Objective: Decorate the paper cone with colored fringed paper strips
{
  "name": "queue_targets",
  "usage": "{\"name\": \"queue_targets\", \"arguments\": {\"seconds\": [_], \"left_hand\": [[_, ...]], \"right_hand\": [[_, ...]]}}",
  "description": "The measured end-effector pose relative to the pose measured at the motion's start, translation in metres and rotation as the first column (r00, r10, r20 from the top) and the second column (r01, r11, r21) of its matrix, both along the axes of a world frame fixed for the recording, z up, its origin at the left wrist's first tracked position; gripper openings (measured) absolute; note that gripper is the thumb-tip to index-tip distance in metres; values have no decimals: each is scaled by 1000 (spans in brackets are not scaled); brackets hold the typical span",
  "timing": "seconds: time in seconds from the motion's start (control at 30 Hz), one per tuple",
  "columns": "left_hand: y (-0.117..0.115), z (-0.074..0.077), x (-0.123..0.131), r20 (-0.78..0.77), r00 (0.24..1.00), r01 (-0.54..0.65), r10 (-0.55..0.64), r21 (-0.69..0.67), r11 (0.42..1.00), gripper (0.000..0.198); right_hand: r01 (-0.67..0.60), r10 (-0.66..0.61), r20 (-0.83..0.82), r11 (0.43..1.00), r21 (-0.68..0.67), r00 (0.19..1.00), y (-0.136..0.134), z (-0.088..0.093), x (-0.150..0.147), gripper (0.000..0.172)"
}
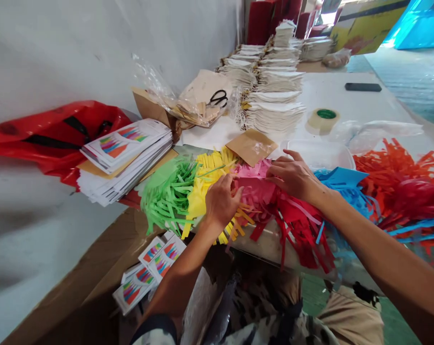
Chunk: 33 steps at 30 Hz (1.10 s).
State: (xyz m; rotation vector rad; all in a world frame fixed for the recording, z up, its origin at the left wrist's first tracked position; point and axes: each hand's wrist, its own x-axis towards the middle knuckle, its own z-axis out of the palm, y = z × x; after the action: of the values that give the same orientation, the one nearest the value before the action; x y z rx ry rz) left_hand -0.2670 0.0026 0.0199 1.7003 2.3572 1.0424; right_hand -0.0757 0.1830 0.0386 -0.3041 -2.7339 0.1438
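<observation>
Fringed crepe-like paper sheets lie in a row across the table: green [166,194], yellow [208,179], pink [255,184], red [299,230], blue [346,196] and orange [396,172]. My left hand [222,201] rests on the yellow fringe, its fingertips pinching the edge of the pink sheet. My right hand [292,176] lies across the top of the pink sheet from the other side and grips it. The two hands are close together, with the pink paper between them. A kraft paper piece [251,146] sits just beyond them.
Stacks of white fringed paper bundles [270,91] stand behind, near black-handled scissors [219,98] on a plastic bag. Printed card stacks [125,155] lie beside a red plastic bag [59,136]. A tape roll [323,120], phone [363,87] and plastic tub [319,154] are on the white table [332,91].
</observation>
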Motion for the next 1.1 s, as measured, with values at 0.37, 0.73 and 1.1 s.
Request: {"name": "queue_targets", "arguments": {"seconds": [0.37,0.73,1.1], "left_hand": [[10,-5,-5,381,918,86,-109,77,993,8],[3,-4,-16,154,983,-121,101,122,985,33],[-6,-2,0,121,990,62,-76,112,992,21]], "right_hand": [[31,-34,-19,991,-129,999,-4,-9,9,27],[-34,7,-100,962,-271,995,-7,-10,6,30],[-23,-16,-117,945,-327,993,-10,-11,13,28]]}}
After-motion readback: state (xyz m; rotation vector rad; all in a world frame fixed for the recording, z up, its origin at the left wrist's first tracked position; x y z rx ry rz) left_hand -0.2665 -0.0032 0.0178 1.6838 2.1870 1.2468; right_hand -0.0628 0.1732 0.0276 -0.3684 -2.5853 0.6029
